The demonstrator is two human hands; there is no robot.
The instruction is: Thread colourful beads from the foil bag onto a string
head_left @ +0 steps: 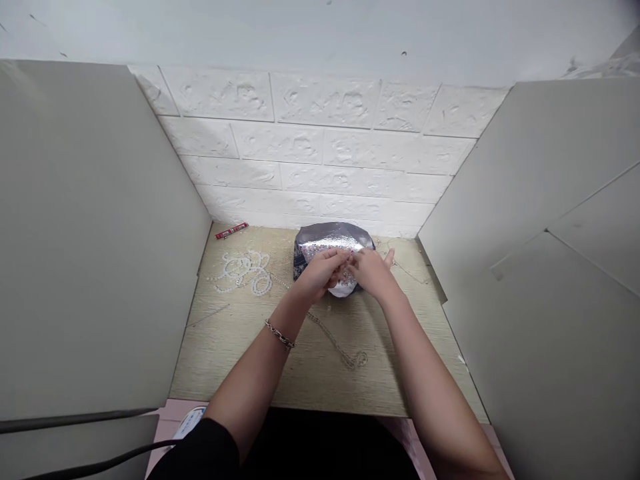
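left hand and right hand are held close over a silver-lined bag; grip and amount finished cannot be told; white bead strands are left untouched.

Arms forward, hands close together, fingers bent (perhaps pinching, partly hidden)

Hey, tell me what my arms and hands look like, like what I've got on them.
Your left hand and right hand are ungloved. A silvery chain-link bracelet circles your left forearm near the wrist; a black sleeve shows farther up. Your right forearm is bare.
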